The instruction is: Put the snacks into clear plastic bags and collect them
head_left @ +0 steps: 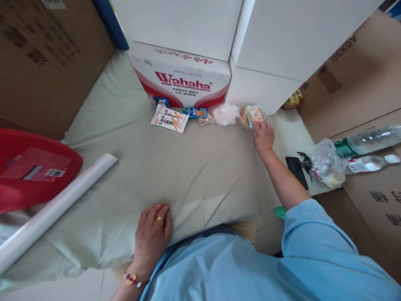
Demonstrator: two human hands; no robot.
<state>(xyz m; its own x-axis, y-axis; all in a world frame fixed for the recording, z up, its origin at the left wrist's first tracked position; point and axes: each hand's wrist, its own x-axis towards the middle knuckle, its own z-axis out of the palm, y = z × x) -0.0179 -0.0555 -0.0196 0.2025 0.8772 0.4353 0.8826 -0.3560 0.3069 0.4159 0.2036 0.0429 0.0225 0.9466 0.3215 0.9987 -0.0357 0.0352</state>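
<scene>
At the back right of the cloth-covered table (188, 167), my right hand (263, 136) grips the lower edge of a small clear snack packet (256, 115) with its fingers closed. The packet is over a small bowl (244, 117) with other packets inside. Left of the bowl lie a crumpled white plastic bag (225, 114), a small pink packet (206, 120), a blue packet (194, 112) and a white packet with orange sticks printed on it (170, 118). My left hand (155, 228) rests at the near table edge with curled fingers; whether anything is under them is hidden.
A Wahaha carton (184, 79) stands behind the packets. To the left are a red plastic object (34, 167) and a white roll (59, 205). A black phone (296, 171), keys (305, 162), a plastic bag (328, 163) and two bottles (369, 140) lie at the right.
</scene>
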